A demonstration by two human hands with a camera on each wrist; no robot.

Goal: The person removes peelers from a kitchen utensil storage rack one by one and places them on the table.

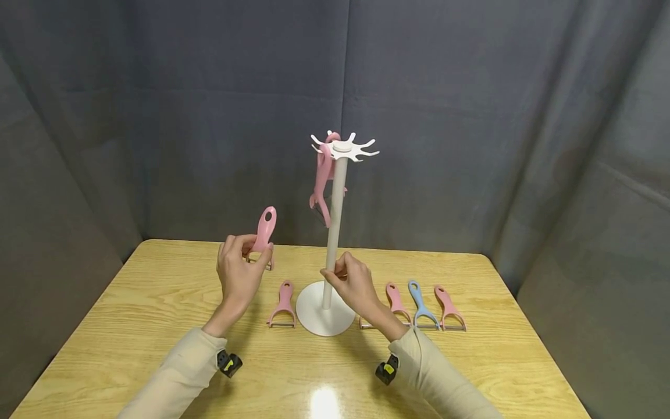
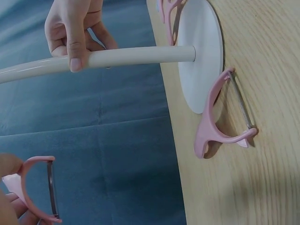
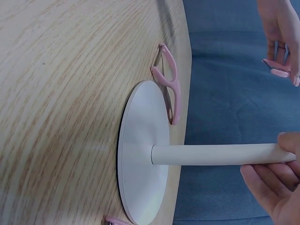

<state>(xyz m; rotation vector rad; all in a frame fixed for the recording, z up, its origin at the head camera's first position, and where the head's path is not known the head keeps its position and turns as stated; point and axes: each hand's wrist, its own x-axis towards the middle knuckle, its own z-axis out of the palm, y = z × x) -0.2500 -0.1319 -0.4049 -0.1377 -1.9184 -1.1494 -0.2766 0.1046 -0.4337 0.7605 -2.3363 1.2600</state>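
Observation:
My left hand (image 1: 239,272) pinches a pink peeler (image 1: 264,228) above the table, handle hole upward and blade end low; the left wrist view shows this peeler's (image 2: 29,191) blade clear of anything. My right hand (image 1: 356,284) grips the pole (image 1: 335,233) of a white stand partway up. The stand's round base (image 1: 313,311) rests on the table. At its top is a ring of white hooks (image 1: 361,150), and pink peelers (image 1: 320,180) hang on its left side. Another pink peeler (image 1: 285,302) lies left of the base, also seen in the right wrist view (image 3: 174,89).
Right of the base lie several peelers in a row: a pink one (image 1: 395,297), a blue one (image 1: 419,299) and another pink one (image 1: 446,302). One more is partly covered by the right hand. Behind the wooden table (image 1: 173,291) hangs a grey curtain (image 1: 225,145).

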